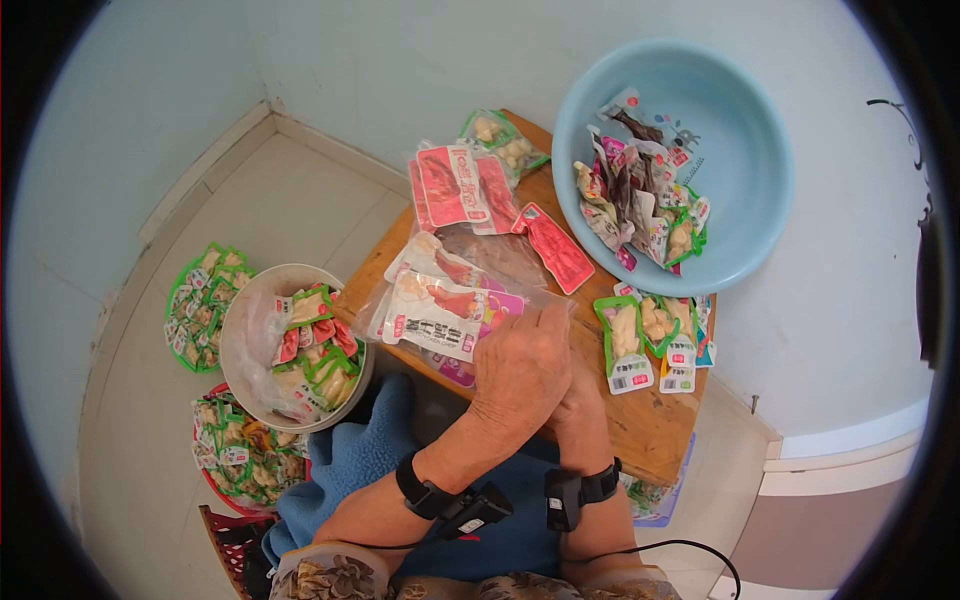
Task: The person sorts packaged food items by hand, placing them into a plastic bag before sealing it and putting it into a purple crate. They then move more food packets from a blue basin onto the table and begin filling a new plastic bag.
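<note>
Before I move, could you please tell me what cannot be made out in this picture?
Head view: fingers of the right hand, behind the left hand.
Head view: lower packets in the bucket, under those on top.
Head view: most of the tub, under the table.
Head view: small print on the green packet, too small.

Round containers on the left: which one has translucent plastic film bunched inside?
The white plastic bucket, nearest the wooden table. Film bunches along its left inner side; I see none like it in the green-rimmed container or the red-rimmed one.
</note>
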The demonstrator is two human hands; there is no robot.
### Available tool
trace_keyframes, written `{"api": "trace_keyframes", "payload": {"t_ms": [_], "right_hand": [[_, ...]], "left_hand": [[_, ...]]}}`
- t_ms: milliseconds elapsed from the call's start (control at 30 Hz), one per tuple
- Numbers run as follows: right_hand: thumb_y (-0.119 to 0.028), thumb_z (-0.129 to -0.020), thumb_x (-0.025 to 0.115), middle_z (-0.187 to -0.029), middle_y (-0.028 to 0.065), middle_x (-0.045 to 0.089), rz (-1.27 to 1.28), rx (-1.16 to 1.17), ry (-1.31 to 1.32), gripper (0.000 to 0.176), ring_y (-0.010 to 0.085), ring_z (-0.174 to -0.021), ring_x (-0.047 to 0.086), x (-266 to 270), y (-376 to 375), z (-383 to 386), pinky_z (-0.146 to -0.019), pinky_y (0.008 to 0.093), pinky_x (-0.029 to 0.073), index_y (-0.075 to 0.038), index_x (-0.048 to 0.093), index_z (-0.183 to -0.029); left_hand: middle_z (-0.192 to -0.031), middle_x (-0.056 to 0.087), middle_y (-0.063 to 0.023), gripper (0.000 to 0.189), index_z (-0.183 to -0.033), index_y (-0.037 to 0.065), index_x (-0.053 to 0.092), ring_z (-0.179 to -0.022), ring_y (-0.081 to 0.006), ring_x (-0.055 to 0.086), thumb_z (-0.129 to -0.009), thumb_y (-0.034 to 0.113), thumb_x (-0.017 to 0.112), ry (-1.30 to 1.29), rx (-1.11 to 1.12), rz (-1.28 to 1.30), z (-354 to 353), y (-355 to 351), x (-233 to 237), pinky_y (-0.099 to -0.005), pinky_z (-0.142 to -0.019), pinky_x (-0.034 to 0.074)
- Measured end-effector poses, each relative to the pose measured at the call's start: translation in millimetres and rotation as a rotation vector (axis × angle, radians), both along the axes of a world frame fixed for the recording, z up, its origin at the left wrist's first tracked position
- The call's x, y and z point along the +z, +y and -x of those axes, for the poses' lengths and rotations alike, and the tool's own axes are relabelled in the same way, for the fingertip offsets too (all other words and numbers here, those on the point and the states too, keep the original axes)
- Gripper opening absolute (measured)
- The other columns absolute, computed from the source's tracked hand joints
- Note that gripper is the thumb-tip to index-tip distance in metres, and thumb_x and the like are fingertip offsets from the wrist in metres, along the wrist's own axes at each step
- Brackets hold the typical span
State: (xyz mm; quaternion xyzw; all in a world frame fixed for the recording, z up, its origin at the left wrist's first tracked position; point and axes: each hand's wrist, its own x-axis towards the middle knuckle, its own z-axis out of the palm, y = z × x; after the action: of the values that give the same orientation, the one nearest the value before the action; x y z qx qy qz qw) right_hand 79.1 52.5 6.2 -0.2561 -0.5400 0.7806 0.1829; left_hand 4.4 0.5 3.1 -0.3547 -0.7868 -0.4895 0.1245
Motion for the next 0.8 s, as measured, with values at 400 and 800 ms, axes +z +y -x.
{"api": "trace_keyframes", "payload": {"t_ms": [400, 800], "right_hand": [[-0.011, -0.094, 0.065, -0.109, 0.0008, 0.062, -0.082, 0.439, 0.202, 0.027, 0.0134, -0.098, 0.053, -91.5, 37.4, -14.7, -0.08, 0.0254, 0.049, -0.006, 0.06, -0.12], [-0.004, -0.086, 0.069, -0.122, 0.0063, 0.061, -0.049, 0.412, -0.256, 0.051, 0.0127, -0.11, 0.055, -21.2, 23.4, 33.0, -0.09, 0.0283, 0.048, -0.002, 0.051, -0.133]], "left_hand": [[-0.071, 0.063, -0.0143, 0.01, -0.092, 0.007, 0.065, -0.069, -0.0345, 0.064, -0.083, 0.011, 0.067, 0.014, -0.009, -0.039, 4.8, -2.6, 1.8, -0.0445, -0.058, 0.05], [-0.078, 0.068, -0.0155, 0.014, -0.095, 0.006, 0.071, -0.072, -0.0347, 0.065, -0.082, 0.01, 0.068, -0.046, -0.045, 0.056, 31.0, -12.8, -8.6, -0.0442, -0.064, 0.05]]}}
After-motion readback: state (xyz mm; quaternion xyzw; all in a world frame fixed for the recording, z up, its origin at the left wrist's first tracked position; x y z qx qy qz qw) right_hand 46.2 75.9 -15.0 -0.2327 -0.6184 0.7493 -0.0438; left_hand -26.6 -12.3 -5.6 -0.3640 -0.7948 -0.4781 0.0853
